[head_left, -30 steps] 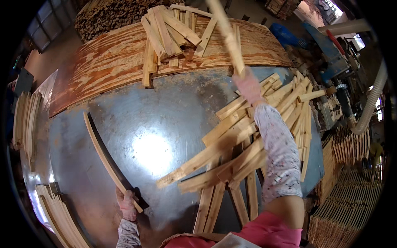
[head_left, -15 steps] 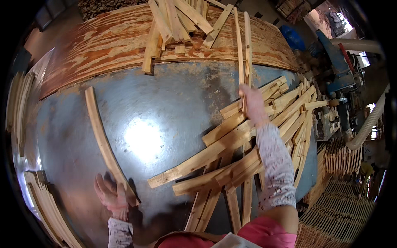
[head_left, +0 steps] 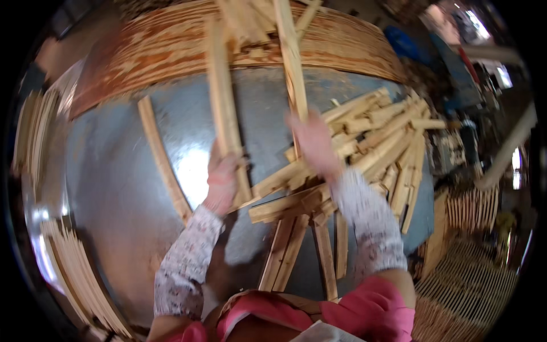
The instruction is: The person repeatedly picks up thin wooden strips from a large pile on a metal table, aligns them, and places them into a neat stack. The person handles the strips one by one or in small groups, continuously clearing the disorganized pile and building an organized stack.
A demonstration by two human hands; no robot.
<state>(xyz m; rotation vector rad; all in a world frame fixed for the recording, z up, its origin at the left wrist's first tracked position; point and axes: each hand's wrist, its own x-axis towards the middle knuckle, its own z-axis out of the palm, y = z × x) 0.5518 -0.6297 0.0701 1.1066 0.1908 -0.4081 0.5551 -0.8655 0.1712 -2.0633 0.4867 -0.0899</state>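
Observation:
My left hand (head_left: 221, 181) is closed around the lower part of a pale wooden slat (head_left: 223, 97), which points away from me. To its right, my right hand (head_left: 316, 143), blurred by motion, grips the near end of another wooden strip (head_left: 292, 65); its fingertips are partly hidden. A single curved slat (head_left: 162, 157) lies by itself on the grey metal table (head_left: 114, 188), left of my left hand. Beside and beneath my right forearm spreads a loose heap of wooden slats (head_left: 387, 142), several fanning toward me.
A plywood board (head_left: 154, 45) covers the table's far side, with more slats (head_left: 245, 23) piled on it. Stacked slats (head_left: 85, 279) stand past the left edge. Blue machinery (head_left: 456, 74) and a pale hose (head_left: 507, 157) are at the right, above racks of sticks (head_left: 467, 285).
My left hand has left the curved slat, moved right and up, and taken hold of another slat. My right hand has swung left with its strip.

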